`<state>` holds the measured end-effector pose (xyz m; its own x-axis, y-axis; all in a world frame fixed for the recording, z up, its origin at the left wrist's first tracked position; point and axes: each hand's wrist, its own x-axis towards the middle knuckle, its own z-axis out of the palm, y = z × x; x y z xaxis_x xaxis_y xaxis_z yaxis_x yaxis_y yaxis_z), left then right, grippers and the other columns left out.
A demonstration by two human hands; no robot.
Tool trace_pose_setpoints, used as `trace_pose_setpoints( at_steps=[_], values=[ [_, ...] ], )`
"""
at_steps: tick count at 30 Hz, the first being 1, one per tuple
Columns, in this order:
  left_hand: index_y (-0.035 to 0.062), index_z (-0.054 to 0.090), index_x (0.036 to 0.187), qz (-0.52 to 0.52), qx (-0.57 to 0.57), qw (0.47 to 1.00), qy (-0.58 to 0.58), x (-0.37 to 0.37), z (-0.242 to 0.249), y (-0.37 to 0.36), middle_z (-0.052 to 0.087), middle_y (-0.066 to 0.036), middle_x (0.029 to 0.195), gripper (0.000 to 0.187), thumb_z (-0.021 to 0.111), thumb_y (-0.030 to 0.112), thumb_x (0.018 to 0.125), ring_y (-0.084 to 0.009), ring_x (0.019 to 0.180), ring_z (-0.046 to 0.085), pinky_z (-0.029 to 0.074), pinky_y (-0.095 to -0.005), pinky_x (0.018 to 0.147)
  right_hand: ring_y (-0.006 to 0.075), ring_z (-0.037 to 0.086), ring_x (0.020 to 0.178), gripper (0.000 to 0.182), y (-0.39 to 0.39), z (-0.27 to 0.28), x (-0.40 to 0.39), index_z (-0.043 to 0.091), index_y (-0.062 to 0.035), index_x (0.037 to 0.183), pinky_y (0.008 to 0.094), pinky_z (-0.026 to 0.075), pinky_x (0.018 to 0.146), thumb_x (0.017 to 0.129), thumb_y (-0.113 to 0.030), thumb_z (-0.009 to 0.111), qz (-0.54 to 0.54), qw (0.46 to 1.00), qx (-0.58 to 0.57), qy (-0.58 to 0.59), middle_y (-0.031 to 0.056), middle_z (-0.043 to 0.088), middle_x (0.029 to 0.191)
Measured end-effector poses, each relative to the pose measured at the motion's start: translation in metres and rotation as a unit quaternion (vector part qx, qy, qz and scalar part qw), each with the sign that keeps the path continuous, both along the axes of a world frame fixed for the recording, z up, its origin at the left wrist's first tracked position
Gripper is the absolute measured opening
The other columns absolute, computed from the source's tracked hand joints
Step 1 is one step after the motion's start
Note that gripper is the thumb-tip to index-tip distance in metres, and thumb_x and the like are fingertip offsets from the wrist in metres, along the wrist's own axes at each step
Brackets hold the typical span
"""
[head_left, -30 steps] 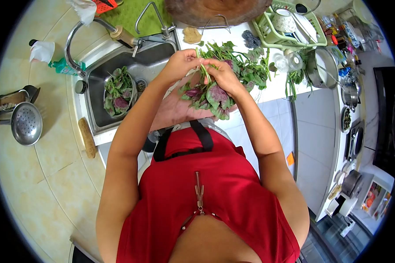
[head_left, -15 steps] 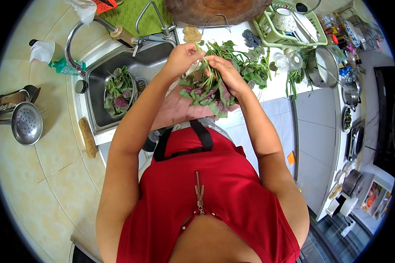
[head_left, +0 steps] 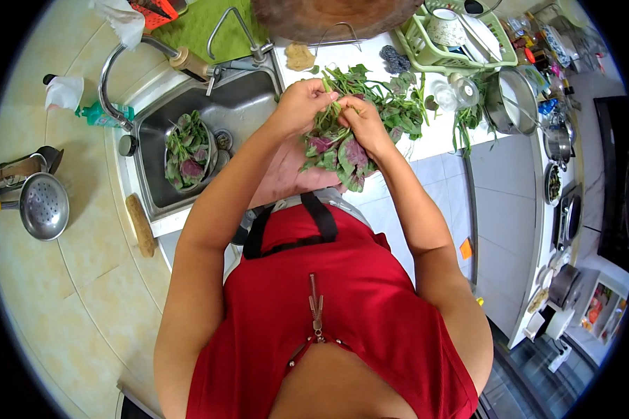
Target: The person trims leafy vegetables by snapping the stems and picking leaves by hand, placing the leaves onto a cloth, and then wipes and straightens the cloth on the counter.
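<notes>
My left hand [head_left: 302, 105] and my right hand [head_left: 362, 120] both grip one sprig of green and purple leafy greens [head_left: 337, 152], held over the counter edge in front of my red apron. The fingers of both hands pinch its stems close together near the top, and the leaves hang below. Just behind my hands lies a loose pile of the same leafy greens [head_left: 391, 101] on the white counter [head_left: 433, 143]. To the left, a metal bowl [head_left: 189, 155] in the sink [head_left: 234, 105] holds more picked leaves.
A curved tap [head_left: 119, 66] stands over the sink. A green dish rack [head_left: 461, 42] with crockery sits at the back right, a steel pot [head_left: 514, 105] beside it. A wooden board [head_left: 335, 17] is at the back. A strainer ladle [head_left: 42, 206] hangs on the left wall.
The sprig's leaves have dropped lower again and my hands have drawn close together on the stems, shifting slightly right. The whole view moved a little up and left.
</notes>
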<state>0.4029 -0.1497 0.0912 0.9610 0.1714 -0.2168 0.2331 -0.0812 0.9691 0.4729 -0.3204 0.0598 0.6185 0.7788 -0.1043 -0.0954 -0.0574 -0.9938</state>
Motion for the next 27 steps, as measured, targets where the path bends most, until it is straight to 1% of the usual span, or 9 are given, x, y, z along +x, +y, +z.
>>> trace_pose_setpoints(
  at_steps=[4, 6, 9, 12, 19, 22, 24, 26, 27],
  values=[
    [0.0054, 0.063, 0.085, 0.058, 0.075, 0.995, 0.012, 0.007, -0.013, 0.001, 0.058, 0.001, 0.072, 0.019, 0.065, 0.023, 0.092, -0.0082, 0.067, 0.054, 0.044, -0.0232, 0.065, 0.0062, 0.039, 0.067, 0.023, -0.030, 0.017, -0.009, 0.062, -0.0047, 0.112, 0.0211, 0.034, 0.062, 0.095, -0.008, 0.046, 0.043, 0.998, -0.044, -0.014, -0.0046, 0.046, 0.072],
    [0.0082, 0.059, 0.078, 0.123, 0.017, 0.992, 0.011, 0.017, -0.010, 0.021, 0.055, 0.001, 0.065, 0.022, 0.064, 0.024, 0.093, -0.0080, 0.061, 0.052, 0.042, -0.0228, 0.059, 0.0064, 0.040, 0.068, 0.025, -0.054, 0.019, -0.007, 0.061, -0.0054, 0.116, 0.0207, 0.034, 0.064, 0.095, -0.008, 0.047, 0.098, 0.993, -0.063, -0.012, -0.0044, 0.046, 0.074],
    [0.0067, 0.059, 0.076, 0.133, 0.023, 0.991, 0.022, 0.028, 0.011, 0.033, 0.054, 0.002, 0.064, 0.023, 0.063, 0.022, 0.093, -0.0058, 0.058, 0.046, 0.036, -0.0220, 0.056, 0.0065, 0.043, 0.072, 0.028, -0.086, 0.012, -0.002, 0.058, -0.0062, 0.123, 0.0205, 0.037, 0.068, 0.095, -0.010, 0.052, -0.011, 0.997, -0.058, -0.053, -0.0037, 0.049, 0.079],
    [0.0037, 0.061, 0.080, 0.108, 0.012, 0.994, -0.031, 0.054, 0.014, 0.019, 0.053, 0.002, 0.064, 0.022, 0.065, 0.021, 0.092, -0.0056, 0.058, 0.044, 0.035, -0.0220, 0.055, 0.0066, 0.046, 0.074, 0.039, -0.108, 0.014, -0.002, 0.052, -0.0076, 0.133, 0.0199, 0.038, 0.070, 0.094, -0.011, 0.057, -0.138, 0.985, -0.071, 0.082, -0.0028, 0.051, 0.079],
    [-0.0020, 0.057, 0.124, 0.016, -0.073, 0.995, -0.061, 0.111, 0.007, -0.040, 0.067, -0.007, 0.092, 0.040, 0.064, 0.021, 0.091, -0.0105, 0.078, 0.059, 0.047, -0.0247, 0.072, 0.0075, 0.047, 0.073, 0.040, -0.136, 0.007, 0.009, 0.048, -0.0063, 0.138, 0.0209, 0.039, 0.076, 0.099, -0.015, 0.051, -0.129, 0.979, -0.047, 0.151, -0.0031, 0.049, 0.070],
    [0.0013, 0.058, 0.124, -0.031, 0.263, 0.962, 0.060, 0.106, -0.053, -0.023, 0.068, -0.011, 0.098, 0.044, 0.067, 0.025, 0.088, -0.0138, 0.081, 0.061, 0.049, -0.0301, 0.076, 0.0063, 0.046, 0.071, 0.038, -0.143, 0.008, 0.007, 0.049, -0.0043, 0.135, 0.0190, 0.037, 0.073, 0.099, -0.017, 0.051, -0.147, 0.966, -0.008, 0.211, -0.0040, 0.045, 0.069],
    [0.0040, 0.059, 0.124, -0.028, 0.379, 0.917, 0.118, 0.075, -0.100, -0.025, 0.068, -0.012, 0.090, 0.046, 0.070, 0.026, 0.085, -0.0186, 0.079, 0.064, 0.050, -0.0349, 0.074, 0.0053, 0.044, 0.069, 0.037, -0.148, 0.006, 0.008, 0.051, -0.0041, 0.133, 0.0186, 0.035, 0.070, 0.099, -0.018, 0.050, -0.149, 0.964, -0.011, 0.218, -0.0050, 0.043, 0.068],
    [0.0050, 0.060, 0.123, -0.103, 0.307, 0.914, 0.244, 0.044, -0.088, -0.035, 0.068, -0.010, 0.084, 0.045, 0.069, 0.025, 0.084, -0.0222, 0.076, 0.065, 0.050, -0.0376, 0.071, 0.0043, 0.041, 0.066, 0.036, -0.152, 0.001, 0.010, 0.051, -0.0047, 0.132, 0.0184, 0.033, 0.064, 0.100, -0.019, 0.050, -0.139, 0.971, -0.039, 0.188, -0.0062, 0.041, 0.068],
    [0.0057, 0.060, 0.123, -0.093, 0.333, 0.913, 0.216, 0.036, -0.106, -0.037, 0.068, -0.009, 0.082, 0.044, 0.068, 0.023, 0.084, -0.0217, 0.074, 0.065, 0.050, -0.0368, 0.069, 0.0029, 0.037, 0.062, 0.033, -0.153, -0.013, 0.012, 0.057, -0.0049, 0.127, 0.0188, 0.030, 0.058, 0.098, -0.022, 0.054, -0.140, 0.971, -0.047, 0.189, -0.0080, 0.042, 0.069]
  ],
)
